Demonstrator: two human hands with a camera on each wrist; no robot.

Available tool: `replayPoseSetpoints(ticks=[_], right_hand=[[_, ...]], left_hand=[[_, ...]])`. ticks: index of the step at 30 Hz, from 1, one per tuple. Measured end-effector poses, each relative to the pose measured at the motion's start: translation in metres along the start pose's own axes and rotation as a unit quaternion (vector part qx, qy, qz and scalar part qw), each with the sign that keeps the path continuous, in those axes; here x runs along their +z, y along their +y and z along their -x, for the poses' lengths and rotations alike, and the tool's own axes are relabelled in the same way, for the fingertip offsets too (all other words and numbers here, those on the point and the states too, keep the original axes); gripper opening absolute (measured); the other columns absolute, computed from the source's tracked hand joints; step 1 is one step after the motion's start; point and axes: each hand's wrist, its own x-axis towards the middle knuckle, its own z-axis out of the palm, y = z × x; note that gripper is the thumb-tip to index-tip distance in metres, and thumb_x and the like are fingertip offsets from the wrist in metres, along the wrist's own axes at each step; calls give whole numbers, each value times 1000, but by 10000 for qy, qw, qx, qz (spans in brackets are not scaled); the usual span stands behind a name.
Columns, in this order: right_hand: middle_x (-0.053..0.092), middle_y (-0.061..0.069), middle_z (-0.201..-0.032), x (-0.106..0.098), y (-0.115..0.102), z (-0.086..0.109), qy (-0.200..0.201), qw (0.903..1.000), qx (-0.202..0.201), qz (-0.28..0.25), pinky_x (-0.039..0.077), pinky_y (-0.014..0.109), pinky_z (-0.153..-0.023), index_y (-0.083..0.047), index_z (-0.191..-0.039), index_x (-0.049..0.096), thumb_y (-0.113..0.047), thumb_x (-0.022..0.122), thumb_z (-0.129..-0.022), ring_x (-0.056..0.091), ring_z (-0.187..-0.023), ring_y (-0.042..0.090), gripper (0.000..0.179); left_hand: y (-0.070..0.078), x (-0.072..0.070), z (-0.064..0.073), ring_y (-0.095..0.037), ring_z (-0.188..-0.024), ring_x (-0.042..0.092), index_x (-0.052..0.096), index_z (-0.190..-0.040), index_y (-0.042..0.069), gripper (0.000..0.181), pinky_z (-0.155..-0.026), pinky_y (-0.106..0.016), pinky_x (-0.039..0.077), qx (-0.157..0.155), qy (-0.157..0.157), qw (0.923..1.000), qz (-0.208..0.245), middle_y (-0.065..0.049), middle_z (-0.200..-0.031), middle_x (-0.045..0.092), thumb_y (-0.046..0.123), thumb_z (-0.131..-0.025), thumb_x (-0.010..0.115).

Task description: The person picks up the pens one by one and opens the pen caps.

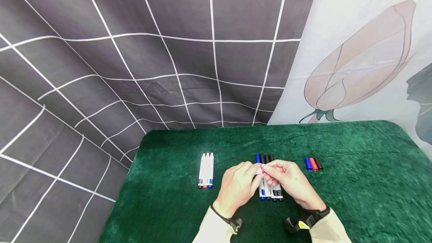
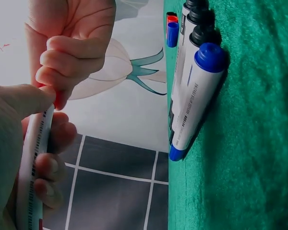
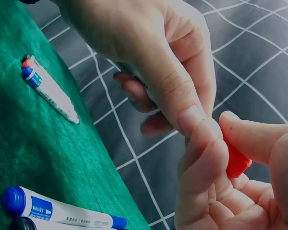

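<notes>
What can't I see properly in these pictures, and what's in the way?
Head view: the middles of the four markers hide behind the left hand and right hand; print on the three capless markers is too small to read.
Left wrist view: the bottom edge cuts off the held marker.
Right wrist view: the right hand covers part of the red cap.

The held marker and the red cap present smooth plastic with a slight sheen. The worktop shows matt, velvety cloth pile; the gridded backdrop is wrinkled matt cloth.
</notes>
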Motion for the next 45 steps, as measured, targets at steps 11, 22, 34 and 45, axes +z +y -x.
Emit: replayPoseSetpoints(ticks=[11, 22, 34, 45], right_hand=[[74, 11, -87, 0, -2, 1, 184, 9995, -75, 232, 55, 26, -69, 6, -111, 72, -21, 67, -97, 66, -74, 11, 31], [71, 5, -79, 1, 1, 0, 284, 9973, -223, 635, 53, 29, -65, -4, -101, 77, -27, 70, -95, 63, -71, 12, 25], [74, 5, -87, 2, 2, 4, 168, 9957, -586, 703, 55, 27, -66, -3, -107, 77, -19, 69, -95, 65, -72, 10, 21], [76, 2, -89, 4, 6, 2, 183, 9888, -1127, 966, 56, 28, -64, -3, -109, 77, -15, 69, -95, 68, -71, 8, 20]], left_hand=[[-4, -2, 1, -8, -73, 64, 75, -108, 17, 20, -61, -21, 49, 53, -119, 9998, -122, 8, -82, 65, 28, -98, 62], [-2, -1, 4, -7, -52, 49, 76, -105, 22, 22, -46, -19, 35, -85, -99, 9999, -59, 11, -65, 50, 31, -100, 57], [-3, -3, 5, -2, -47, 37, 76, -105, 26, 24, -45, -16, 26, -283, -433, 9984, 229, 14, -62, 42, 37, -102, 54], [-5, -5, 3, -2, -51, 45, 70, -88, 26, 27, -46, -18, 32, -314, -624, 9961, 542, 15, -63, 45, 40, -102, 53]])
